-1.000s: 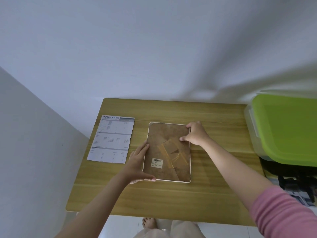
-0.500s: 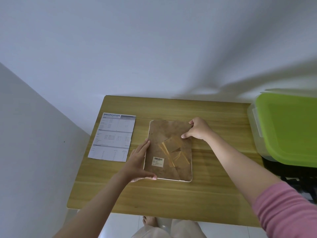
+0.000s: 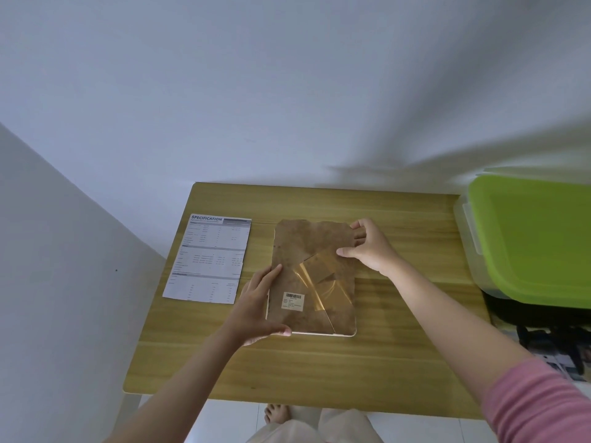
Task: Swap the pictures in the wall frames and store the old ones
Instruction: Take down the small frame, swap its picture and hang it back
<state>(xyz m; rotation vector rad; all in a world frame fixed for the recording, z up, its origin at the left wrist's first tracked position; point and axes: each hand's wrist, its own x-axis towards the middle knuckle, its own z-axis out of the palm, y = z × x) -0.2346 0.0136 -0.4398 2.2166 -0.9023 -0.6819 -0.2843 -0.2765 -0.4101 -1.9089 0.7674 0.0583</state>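
- We find the picture frame (image 3: 311, 279) lying face down near the middle of the wooden table (image 3: 319, 362), its long axis running from the near edge toward the wall, leaning slightly to the left at the near end.
- The frame is a rounded-corner rectangle with a thin pale rim, visible along the near and right edges.
- Its backing board (image 3: 297, 244) is mottled brown fibreboard, matt, with an uneven far edge that appears raised off the rim.
- We note a fold-out stand flap with glossy amber tape strips (image 3: 315, 284) crossing the middle of the board, and a small pale barcode label (image 3: 293, 301) at the near left.
- The left hand (image 3: 256, 310) grips the frame's near left corner: the thumb lies along the near edge, the fingers lie straight up the left side.
- The right hand (image 3: 372, 247) pinches the far right corner of the backing board, thumb on top, fingers curled around the edge.
- A printed sheet headed "SPECIFICATION" (image 3: 209, 260) lies flat on the table just left of the frame, apart from it, its long axis roughly parallel.
- A clear plastic bin with a smooth green lid (image 3: 540, 235) stands beside the table's right end.
- The table top is smooth, light-grained wood, set against a plain white wall (image 3: 287, 91).
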